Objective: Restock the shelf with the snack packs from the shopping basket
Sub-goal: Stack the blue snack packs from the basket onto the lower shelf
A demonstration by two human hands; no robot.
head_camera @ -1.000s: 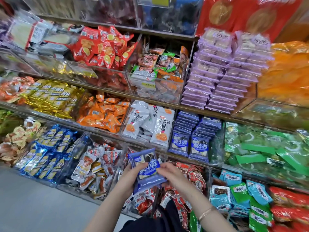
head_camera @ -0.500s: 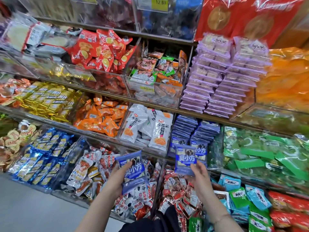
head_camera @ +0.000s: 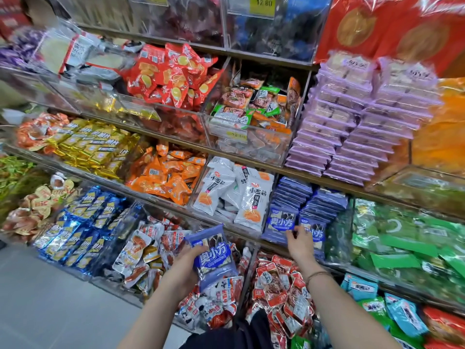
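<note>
Head view. Shelf rack of clear acrylic bins (head_camera: 249,139), four tiers in frame; brown shelf board (head_camera: 297,173) crosses mid-frame.

L hand (head_camera: 187,269), lower centre: fingers curled round a small stack of blue-purple plastic snack packs (head_camera: 214,258) w/ white lettering, thumb on the top pack's left edge. Stack is held in the air, tilted, in front of a bin of red-and-white mini packs (head_camera: 141,250). It is clear of the shelf.

R hand (head_camera: 300,245), centre-right: reached fwd to the two rows of matching blue-purple packs (head_camera: 309,202) on the third tier down. Fingertips (head_camera: 302,230) sit at the lower corner of the front upright pack (head_camera: 281,220) of the left row and overlap the right row's front pack (head_camera: 314,234). Pinch vs. plain touch: cannot tell, since fingers and pack edge blur together. Thin bracelet (head_camera: 318,275) on the R wrist.

Neighbours, same tier:
- White pouches w/ orange print (head_camera: 234,195) just left of the rows.
- Green packs (head_camera: 402,235) just right, behind acrylic.
- Orange foil packs (head_camera: 166,172) further left.

Elsewhere:
- Lilac flat packs (head_camera: 352,122) in two tall stacks, upper right.
- Red packs w/ yellow print (head_camera: 171,74), upper centre.
- Yellow price tag (head_camera: 261,6), top centre, reads 12.80.
- Red-white square packs (head_camera: 281,283) in the bottom-centre bin, between the forearms.
- Grey floor (head_camera: 50,298), lower left.
</note>
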